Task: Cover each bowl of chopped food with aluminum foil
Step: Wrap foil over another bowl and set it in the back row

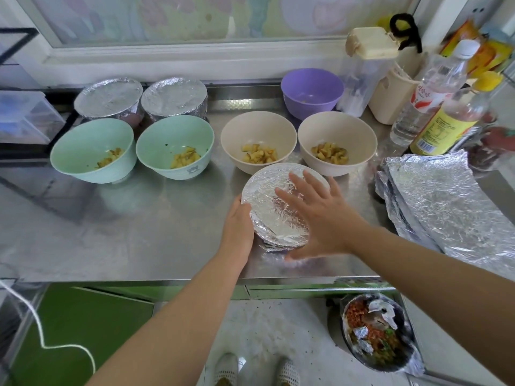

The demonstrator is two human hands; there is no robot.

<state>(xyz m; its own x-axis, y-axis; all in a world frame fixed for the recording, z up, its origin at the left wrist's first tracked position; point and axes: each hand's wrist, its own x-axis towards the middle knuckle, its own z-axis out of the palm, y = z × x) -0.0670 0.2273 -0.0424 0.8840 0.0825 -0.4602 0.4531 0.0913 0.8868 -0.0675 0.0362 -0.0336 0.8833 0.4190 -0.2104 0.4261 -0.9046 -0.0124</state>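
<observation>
1. The right hand [320, 215] lies flat on the crinkled top of the round foil-covered bowl [264, 190]. Its fingers [295, 201] are straight and spread, and the thumb drops over the near rim.
2. The left hand [239, 224] cups the same bowl's left side, gripping it with fingers curled round the rim and mostly hidden.
3. This bowl stands near the front edge of the stainless steel bench [139, 232], just in front of the beige bowls. To its left the steel lies wide and bare. To its right a stack of crumpled aluminium foil sheets [434, 199] lies near, across a narrow strip of bench.
4. Three bowls are covered: the held one and two foil-wrapped bowls [108, 97] [174, 97] side by side at the back left.
5. Four bowls stand uncovered in a row, each holding yellow chopped food [257, 154]: two mint-green bowls [83, 146] [167, 137] and two beige bowls [259, 126] [337, 129].
6. One purple plastic bowl [312, 90] sits behind the beige pair.
7. Both forearms reach forward from the lower frame and converge on the held bowl.
</observation>
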